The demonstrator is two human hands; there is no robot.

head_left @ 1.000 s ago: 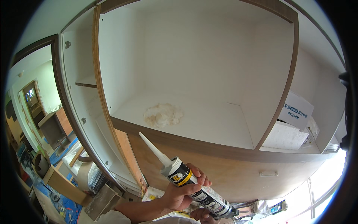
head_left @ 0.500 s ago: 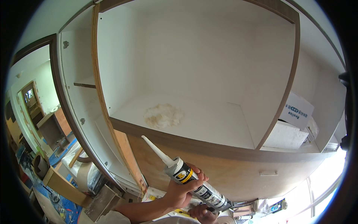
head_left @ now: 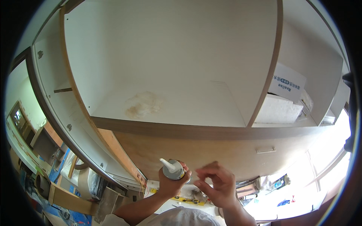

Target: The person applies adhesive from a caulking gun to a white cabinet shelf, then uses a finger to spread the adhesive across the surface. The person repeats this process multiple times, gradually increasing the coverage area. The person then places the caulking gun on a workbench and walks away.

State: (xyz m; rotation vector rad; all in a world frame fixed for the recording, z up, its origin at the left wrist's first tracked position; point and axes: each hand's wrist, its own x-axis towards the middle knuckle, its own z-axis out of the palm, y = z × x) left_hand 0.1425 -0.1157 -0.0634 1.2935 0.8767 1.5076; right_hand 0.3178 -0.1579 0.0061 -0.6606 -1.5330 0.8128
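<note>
Sealant cartridge (head_left: 174, 174), one: round barrel, grey front collar, pale tapered nozzle (head_left: 167, 165); held in the left hand (head_left: 168, 185), in front of the wooden panel (head_left: 196, 145) and below the lip of the white cabinet compartment (head_left: 169, 56). Nozzle points up and slightly left, toward the viewer; the rear of the barrel is foreshortened and hidden. Left fingers: wrapped around the barrel just behind the collar, thumb side at left, fingertips showing at right. Right hand (head_left: 220, 185): raised just beside, apart from the cartridge, somewhat blurred; fingers loosely curled, thumb separate, nothing visible between them. Handling, by judgement: moderate weight, carried mostly in the barrel; wall fairly stiff, probably smooth and inclined to slip or roll in a loose grip; nozzle slender, likely to flex or bend if used as a handle. Best hold: full wrap on the barrel behind the collar, clear of the nozzle. Also present: brownish patch (head_left: 145, 104) on the compartment floor; white printed box (head_left: 288, 83) in the right-hand bay.
</note>
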